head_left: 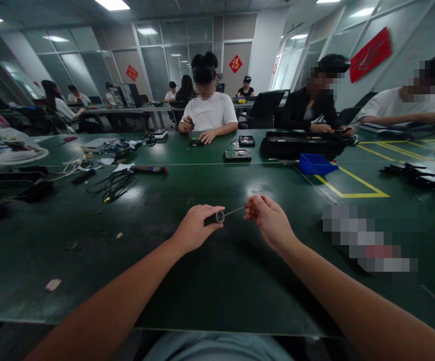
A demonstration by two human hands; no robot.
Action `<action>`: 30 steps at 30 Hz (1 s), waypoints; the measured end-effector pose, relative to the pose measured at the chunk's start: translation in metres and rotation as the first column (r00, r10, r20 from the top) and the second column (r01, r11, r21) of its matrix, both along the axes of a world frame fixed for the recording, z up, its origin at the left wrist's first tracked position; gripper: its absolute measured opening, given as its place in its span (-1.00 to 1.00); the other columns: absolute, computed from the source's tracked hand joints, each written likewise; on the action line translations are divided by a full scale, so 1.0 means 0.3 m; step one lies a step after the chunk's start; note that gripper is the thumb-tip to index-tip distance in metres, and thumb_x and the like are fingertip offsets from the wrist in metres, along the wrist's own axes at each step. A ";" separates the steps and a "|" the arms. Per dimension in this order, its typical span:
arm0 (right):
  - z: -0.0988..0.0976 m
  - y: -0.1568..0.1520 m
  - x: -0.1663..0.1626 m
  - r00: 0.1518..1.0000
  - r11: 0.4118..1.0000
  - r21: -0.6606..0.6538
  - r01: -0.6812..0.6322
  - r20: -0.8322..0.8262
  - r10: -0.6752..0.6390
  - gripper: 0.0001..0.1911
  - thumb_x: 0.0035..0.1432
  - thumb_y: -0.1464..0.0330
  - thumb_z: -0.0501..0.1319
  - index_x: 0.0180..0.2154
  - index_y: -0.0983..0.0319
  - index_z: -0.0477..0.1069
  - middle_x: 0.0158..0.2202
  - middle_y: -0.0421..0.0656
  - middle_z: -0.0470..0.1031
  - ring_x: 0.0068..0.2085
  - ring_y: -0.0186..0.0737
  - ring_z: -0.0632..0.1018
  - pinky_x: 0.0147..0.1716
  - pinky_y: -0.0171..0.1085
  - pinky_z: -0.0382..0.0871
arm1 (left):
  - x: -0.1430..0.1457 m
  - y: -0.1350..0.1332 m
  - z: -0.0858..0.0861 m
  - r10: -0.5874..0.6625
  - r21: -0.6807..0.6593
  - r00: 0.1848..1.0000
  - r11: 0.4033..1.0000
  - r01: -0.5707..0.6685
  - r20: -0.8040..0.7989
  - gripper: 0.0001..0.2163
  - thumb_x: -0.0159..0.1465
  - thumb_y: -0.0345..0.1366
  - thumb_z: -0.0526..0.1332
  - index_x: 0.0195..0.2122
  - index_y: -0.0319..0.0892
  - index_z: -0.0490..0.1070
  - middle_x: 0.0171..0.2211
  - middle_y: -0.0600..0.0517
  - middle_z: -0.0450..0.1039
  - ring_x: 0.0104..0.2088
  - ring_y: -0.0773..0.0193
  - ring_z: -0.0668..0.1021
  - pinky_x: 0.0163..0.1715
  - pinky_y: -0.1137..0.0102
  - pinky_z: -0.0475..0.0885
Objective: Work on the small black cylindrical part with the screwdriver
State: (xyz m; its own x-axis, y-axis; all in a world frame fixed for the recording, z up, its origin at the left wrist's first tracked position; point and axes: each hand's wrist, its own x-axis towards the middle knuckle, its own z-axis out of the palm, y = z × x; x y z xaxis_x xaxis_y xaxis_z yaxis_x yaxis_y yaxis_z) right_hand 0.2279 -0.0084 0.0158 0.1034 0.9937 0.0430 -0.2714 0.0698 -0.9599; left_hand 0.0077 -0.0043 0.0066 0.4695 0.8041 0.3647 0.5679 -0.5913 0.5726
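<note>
My left hand (196, 228) is closed around a small dark spool (217, 217) with a round shiny end, held just above the green table (150, 260). A thin silvery wire (234, 211) runs from the spool to my right hand (268, 218), whose fingertips pinch its free end. Both hands hover a short way apart over the middle of the table in front of me.
Black cables (113, 184) and a soldering tool (149, 169) lie at the left. A blue bin (317, 164), a black tray (300, 145) and hard drives (237, 155) sit further back. Across the table a person in white (209, 115) works; others sit at the right. Yellow tape (353, 186) marks the right side.
</note>
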 end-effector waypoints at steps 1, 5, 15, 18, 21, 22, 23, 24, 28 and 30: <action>0.000 -0.002 0.001 0.999 1.000 0.028 0.009 0.041 -0.010 -0.67 0.11 0.05 0.32 -0.34 0.18 0.44 -0.41 -0.20 0.46 -0.39 -0.25 0.48 -0.36 -0.22 0.44 | 0.000 -0.001 0.001 0.004 -0.009 1.000 1.000 -0.004 0.001 -0.57 0.26 -0.33 0.36 0.15 0.00 0.41 0.02 0.03 0.53 0.03 0.15 0.51 0.14 0.15 0.34; 0.007 -0.015 0.006 0.970 0.990 0.144 -0.007 0.243 -0.028 -0.69 0.21 0.06 0.23 -0.30 0.18 0.42 -0.39 -0.18 0.48 -0.37 -0.23 0.50 -0.32 -0.19 0.43 | 0.000 -0.004 0.005 0.012 -0.028 1.000 1.000 -0.012 0.003 -0.58 0.27 -0.32 0.35 0.16 -0.01 0.41 0.03 0.02 0.52 0.04 0.14 0.51 0.15 0.12 0.33; 0.035 -0.061 -0.005 0.820 0.961 0.252 -0.111 0.570 -0.055 -0.77 0.34 0.16 0.10 -0.20 0.16 0.40 -0.34 -0.14 0.55 -0.28 -0.14 0.58 -0.22 -0.12 0.42 | -0.005 0.004 -0.006 0.030 -0.022 0.999 0.999 -0.029 0.017 -0.60 0.27 -0.37 0.34 0.13 0.01 0.45 0.03 0.01 0.52 0.04 0.15 0.50 0.14 0.13 0.35; 0.028 -0.054 -0.005 0.834 0.970 0.219 -0.106 0.551 -0.033 -0.76 0.35 0.15 0.09 -0.20 0.16 0.39 -0.33 -0.14 0.54 -0.28 -0.15 0.59 -0.21 -0.11 0.43 | -0.008 0.007 -0.009 0.024 -0.008 1.000 1.000 -0.024 0.018 -0.60 0.25 -0.39 0.35 0.11 0.02 0.47 0.00 0.02 0.52 0.03 0.16 0.51 0.12 0.15 0.35; 0.021 -0.044 -0.003 0.846 0.976 0.202 -0.086 0.532 -0.036 -0.75 0.34 0.14 0.10 -0.21 0.16 0.39 -0.32 -0.14 0.54 -0.29 -0.15 0.59 -0.21 -0.11 0.44 | -0.008 0.007 -0.008 0.038 -0.007 0.999 0.999 -0.038 0.016 -0.60 0.23 -0.40 0.36 0.10 0.02 0.48 -0.01 0.01 0.52 0.02 0.15 0.51 0.10 0.16 0.37; 0.019 -0.042 -0.003 0.850 0.977 0.193 -0.088 0.527 -0.027 -0.75 0.34 0.13 0.10 -0.21 0.16 0.39 -0.32 -0.14 0.54 -0.28 -0.15 0.59 -0.21 -0.11 0.44 | -0.007 0.006 -0.007 0.043 -0.011 0.999 0.999 -0.043 0.015 -0.60 0.23 -0.41 0.36 0.09 0.02 0.48 -0.02 0.01 0.52 0.01 0.15 0.51 0.10 0.17 0.37; 0.018 -0.040 -0.003 0.856 0.979 0.183 -0.090 0.517 -0.018 -0.74 0.33 0.13 0.10 -0.21 0.16 0.39 -0.32 -0.14 0.54 -0.29 -0.15 0.59 -0.22 -0.11 0.45 | -0.006 0.005 -0.005 0.047 -0.016 0.999 0.999 -0.046 0.016 -0.59 0.22 -0.41 0.37 0.09 0.01 0.48 -0.02 0.01 0.51 0.01 0.15 0.51 0.10 0.17 0.38; 0.018 -0.040 -0.003 0.863 0.981 0.175 -0.088 0.506 -0.013 -0.74 0.33 0.12 0.11 -0.21 0.17 0.39 -0.32 -0.14 0.54 -0.29 -0.15 0.59 -0.22 -0.11 0.45 | -0.005 0.004 -0.003 0.051 -0.022 0.998 0.998 -0.051 0.020 -0.59 0.22 -0.41 0.37 0.09 0.00 0.48 -0.02 0.00 0.51 0.01 0.15 0.51 0.10 0.18 0.38; 0.016 -0.040 -0.004 0.869 0.979 0.196 -0.063 0.493 -0.043 -0.73 0.33 0.11 0.12 -0.21 0.17 0.38 -0.32 -0.15 0.54 -0.30 -0.17 0.58 -0.21 -0.12 0.45 | 0.001 -0.002 0.006 0.077 -0.061 0.996 0.995 -0.075 0.036 -0.59 0.20 -0.41 0.39 0.08 -0.01 0.49 -0.03 0.01 0.50 0.00 0.15 0.51 0.07 0.20 0.39; 0.014 -0.039 -0.004 0.879 0.978 0.200 -0.063 0.475 -0.040 -0.73 0.32 0.11 0.12 -0.22 0.17 0.39 -0.33 -0.15 0.53 -0.30 -0.18 0.58 -0.22 -0.13 0.45 | 0.003 -0.005 0.011 0.092 -0.081 0.995 0.993 -0.088 0.048 -0.59 0.18 -0.40 0.41 0.06 -0.02 0.50 -0.03 0.01 0.49 -0.01 0.15 0.51 0.05 0.21 0.40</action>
State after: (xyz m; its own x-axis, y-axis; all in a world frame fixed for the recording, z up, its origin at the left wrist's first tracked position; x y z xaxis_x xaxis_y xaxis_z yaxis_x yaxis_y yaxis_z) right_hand 0.2268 -0.0199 0.0198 0.0079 0.9586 0.2846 0.2102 0.2767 -0.9377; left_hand 0.0086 -0.0059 0.0098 0.3762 0.8694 0.3203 0.5851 -0.4909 0.6455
